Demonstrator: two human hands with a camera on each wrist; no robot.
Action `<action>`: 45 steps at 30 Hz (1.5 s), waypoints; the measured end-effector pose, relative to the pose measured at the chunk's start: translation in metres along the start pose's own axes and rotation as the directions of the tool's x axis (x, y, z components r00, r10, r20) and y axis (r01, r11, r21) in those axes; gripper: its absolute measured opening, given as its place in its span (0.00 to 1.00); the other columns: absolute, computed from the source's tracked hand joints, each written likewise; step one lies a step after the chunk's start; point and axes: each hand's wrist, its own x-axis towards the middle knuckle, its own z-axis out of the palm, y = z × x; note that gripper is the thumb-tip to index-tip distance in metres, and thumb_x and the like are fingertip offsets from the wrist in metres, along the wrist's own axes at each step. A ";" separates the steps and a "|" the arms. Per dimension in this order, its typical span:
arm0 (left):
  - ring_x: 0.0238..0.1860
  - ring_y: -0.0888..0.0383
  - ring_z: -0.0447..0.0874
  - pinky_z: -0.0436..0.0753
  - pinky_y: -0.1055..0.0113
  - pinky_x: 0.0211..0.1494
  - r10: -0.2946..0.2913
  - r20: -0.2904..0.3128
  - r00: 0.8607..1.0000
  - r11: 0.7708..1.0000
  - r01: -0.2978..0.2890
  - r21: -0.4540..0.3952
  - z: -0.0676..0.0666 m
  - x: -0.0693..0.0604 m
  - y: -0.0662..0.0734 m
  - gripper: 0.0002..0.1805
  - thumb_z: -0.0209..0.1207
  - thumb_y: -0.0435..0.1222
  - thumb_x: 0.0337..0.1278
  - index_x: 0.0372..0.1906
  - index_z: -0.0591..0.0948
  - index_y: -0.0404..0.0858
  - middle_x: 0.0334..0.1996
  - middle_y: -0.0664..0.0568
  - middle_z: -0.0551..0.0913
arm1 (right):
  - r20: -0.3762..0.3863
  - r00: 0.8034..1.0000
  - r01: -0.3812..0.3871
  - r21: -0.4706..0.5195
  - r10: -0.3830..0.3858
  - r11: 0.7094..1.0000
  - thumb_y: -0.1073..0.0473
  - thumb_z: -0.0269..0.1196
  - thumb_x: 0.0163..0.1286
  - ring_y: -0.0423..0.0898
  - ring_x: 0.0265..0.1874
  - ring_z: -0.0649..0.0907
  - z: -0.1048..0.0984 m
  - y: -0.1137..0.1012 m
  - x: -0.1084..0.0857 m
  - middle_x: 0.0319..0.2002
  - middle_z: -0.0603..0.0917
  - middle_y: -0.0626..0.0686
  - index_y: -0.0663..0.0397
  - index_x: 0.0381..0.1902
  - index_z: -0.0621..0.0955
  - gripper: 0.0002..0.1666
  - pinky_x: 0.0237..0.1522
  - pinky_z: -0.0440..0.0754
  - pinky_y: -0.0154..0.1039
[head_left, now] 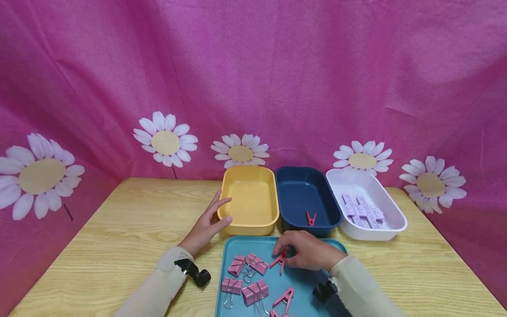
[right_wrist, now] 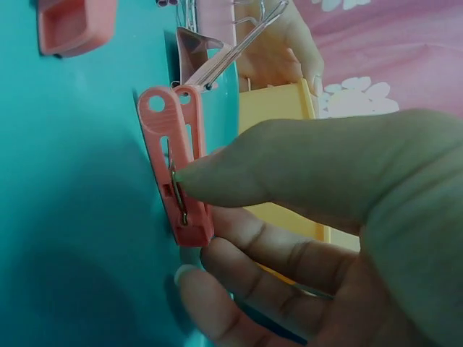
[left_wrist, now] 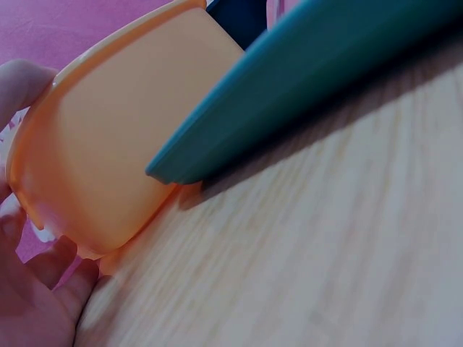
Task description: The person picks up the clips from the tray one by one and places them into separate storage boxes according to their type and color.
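Observation:
My left hand (head_left: 204, 226) rests at the left wall of the yellow bin (head_left: 248, 230), fingers loosely extended, with thumb and index finger over its rim. Above the far part of the teal tray (head_left: 297, 284), my right hand (head_left: 309, 251) pinches a pinkish-red clothespin (right_wrist: 173, 166) between thumb and fingers. Another clothespin (head_left: 286, 298) lies nearer the front of the tray, with part of one more at the lower frame edge. Several pink binder clips (head_left: 255, 293) with wire handles lie on the tray's left side.
Right of the yellow bin stands a navy bin (head_left: 305, 187) with one red clothespin (head_left: 311, 218) inside. Beside it, a white bin (head_left: 396, 222) holds several lilac caliper-like pieces (head_left: 366, 211). Wooden tabletop (head_left: 99, 251) spreads to the left; a pink flowered cloth (head_left: 297, 88) hangs behind.

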 end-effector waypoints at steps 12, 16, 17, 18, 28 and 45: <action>0.76 0.52 0.41 0.54 0.56 0.74 0.009 -0.001 1.000 1.000 -0.009 0.001 0.000 0.000 -0.001 0.31 0.60 0.43 0.64 0.71 0.66 0.50 0.77 0.60 0.39 | 0.011 0.998 -0.068 -0.008 0.068 0.998 0.66 0.71 0.54 0.41 0.32 0.76 0.001 0.002 0.001 0.30 0.79 0.42 0.45 0.35 0.84 0.12 0.35 0.76 0.33; 0.76 0.53 0.41 0.54 0.56 0.74 0.001 -0.002 1.000 1.000 -0.001 0.000 0.000 0.000 -0.001 0.32 0.60 0.43 0.64 0.71 0.66 0.48 0.77 0.61 0.39 | 0.017 0.996 -0.093 0.006 0.093 0.996 0.66 0.71 0.54 0.41 0.29 0.77 0.002 0.002 0.001 0.27 0.80 0.42 0.44 0.31 0.83 0.11 0.32 0.76 0.32; 0.76 0.53 0.41 0.54 0.57 0.74 -0.003 -0.002 1.000 1.000 0.003 0.001 0.000 0.000 -0.001 0.32 0.60 0.43 0.64 0.71 0.66 0.48 0.77 0.62 0.39 | 0.018 0.995 -0.096 0.011 0.096 0.995 0.66 0.72 0.54 0.41 0.28 0.77 0.002 0.003 0.001 0.26 0.80 0.42 0.43 0.31 0.83 0.11 0.32 0.76 0.32; 0.76 0.54 0.41 0.54 0.56 0.74 -0.004 -0.002 1.000 1.000 0.004 0.002 0.000 0.000 -0.001 0.32 0.60 0.43 0.64 0.71 0.65 0.47 0.77 0.62 0.39 | 0.018 0.995 -0.097 0.015 0.097 0.995 0.66 0.72 0.54 0.40 0.28 0.77 0.002 0.003 0.001 0.26 0.81 0.42 0.43 0.31 0.83 0.11 0.32 0.77 0.32; 0.76 0.53 0.41 0.55 0.56 0.73 -0.005 -0.007 1.000 1.000 0.005 0.003 0.001 0.000 -0.003 0.30 0.60 0.44 0.63 0.70 0.67 0.54 0.77 0.65 0.40 | 0.020 0.994 -0.109 0.019 0.109 0.994 0.62 0.72 0.56 0.38 0.26 0.75 0.003 0.002 -0.001 0.24 0.79 0.39 0.43 0.29 0.82 0.09 0.29 0.76 0.32; 0.76 0.49 0.41 0.55 0.55 0.73 -0.048 0.017 0.999 0.999 0.048 0.003 0.002 -0.005 0.018 0.32 0.57 0.37 0.66 0.72 0.63 0.43 0.78 0.56 0.36 | 0.005 0.998 -0.065 0.011 0.065 0.998 0.62 0.70 0.58 0.35 0.25 0.75 -0.001 0.000 -0.003 0.24 0.77 0.39 0.45 0.30 0.81 0.08 0.28 0.75 0.31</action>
